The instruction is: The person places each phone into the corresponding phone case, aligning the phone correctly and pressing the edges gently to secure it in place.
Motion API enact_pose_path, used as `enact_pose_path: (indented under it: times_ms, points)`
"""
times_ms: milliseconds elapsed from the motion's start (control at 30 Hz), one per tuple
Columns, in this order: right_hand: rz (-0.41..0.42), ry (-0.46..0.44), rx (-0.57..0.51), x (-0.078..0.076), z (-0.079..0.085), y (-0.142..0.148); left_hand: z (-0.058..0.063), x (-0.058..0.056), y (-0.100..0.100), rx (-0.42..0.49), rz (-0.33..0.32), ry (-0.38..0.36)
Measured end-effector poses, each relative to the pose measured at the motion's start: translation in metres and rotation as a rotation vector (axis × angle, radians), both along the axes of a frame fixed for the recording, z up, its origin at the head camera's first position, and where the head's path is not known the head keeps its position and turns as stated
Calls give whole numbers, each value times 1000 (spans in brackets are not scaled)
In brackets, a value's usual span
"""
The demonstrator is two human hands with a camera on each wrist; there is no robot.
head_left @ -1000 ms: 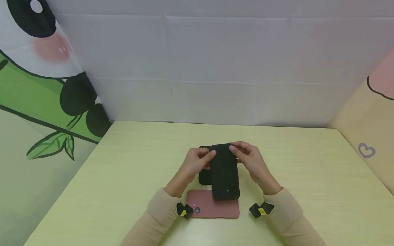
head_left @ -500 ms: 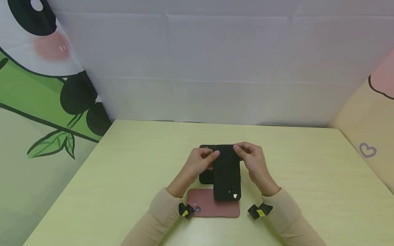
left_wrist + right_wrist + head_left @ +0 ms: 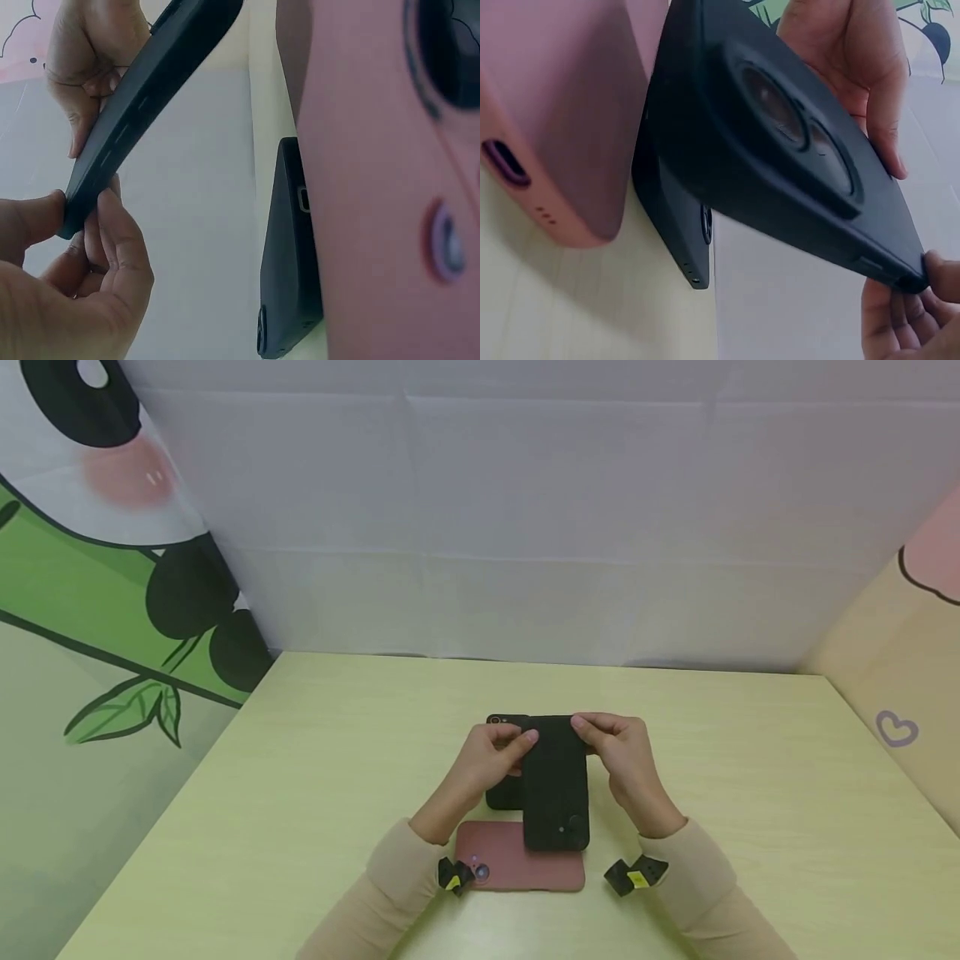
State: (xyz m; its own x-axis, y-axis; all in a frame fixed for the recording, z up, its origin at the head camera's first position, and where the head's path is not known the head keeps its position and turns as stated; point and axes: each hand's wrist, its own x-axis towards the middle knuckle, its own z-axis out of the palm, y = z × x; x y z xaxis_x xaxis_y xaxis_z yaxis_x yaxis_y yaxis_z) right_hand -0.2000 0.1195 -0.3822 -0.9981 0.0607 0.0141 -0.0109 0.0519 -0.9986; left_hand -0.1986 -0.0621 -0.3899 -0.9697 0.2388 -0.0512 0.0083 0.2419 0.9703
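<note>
Between both hands is a black cased phone (image 3: 557,789), raised off the table with its camera end toward the person; its two lenses show large in the right wrist view. My left hand (image 3: 486,758) pinches its far left corner, thumb on top. My right hand (image 3: 619,758) grips the far right corner the same way. Partly hidden behind it lies a second black phone (image 3: 504,793), flat on the table. Nearer the person a pink phone (image 3: 525,870) lies sideways, its camera at the left; the raised phone covers part of its upper edge.
The pale yellow table (image 3: 360,735) ends at a white back wall (image 3: 525,527). A panda-patterned panel (image 3: 112,610) stands left, a cream panel (image 3: 892,693) right. Small black wrist cameras hang near both cuffs, the left one (image 3: 454,876) overlapping the pink phone's end.
Both hands have shifted slightly to the right with the held black phone, and it has turned a little straighter. A bright glint on its lens came and went. The two phones underneath stay put.
</note>
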Motion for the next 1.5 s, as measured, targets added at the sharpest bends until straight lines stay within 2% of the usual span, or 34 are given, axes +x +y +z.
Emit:
enact_pose_path:
  times_ms: [200, 433, 533, 733, 1033, 1233, 1500]
  points:
    - [-8, -68, -67, -4, 4, 7, -1, -3, 0, -10, -106, -53]
    - [-31, -184, -203, -9, 11, 22, -1, -7, -2, -61, -335, -154]
    - [1, -204, -245, -11, 13, 26, -1, -7, -2, -67, -367, -150]
    - [59, -239, -307, -12, 14, 27, 0, -7, -2, -75, -311, -122]
    - [136, -246, -313, -16, 9, 27, 2, -5, -2, -45, -256, -116]
    - [242, -209, -162, -16, 7, 26, 4, -7, -4, -2, -182, -123]
    - [428, -159, 20, -14, 5, 23, 11, -9, -10, 46, 4, -124]
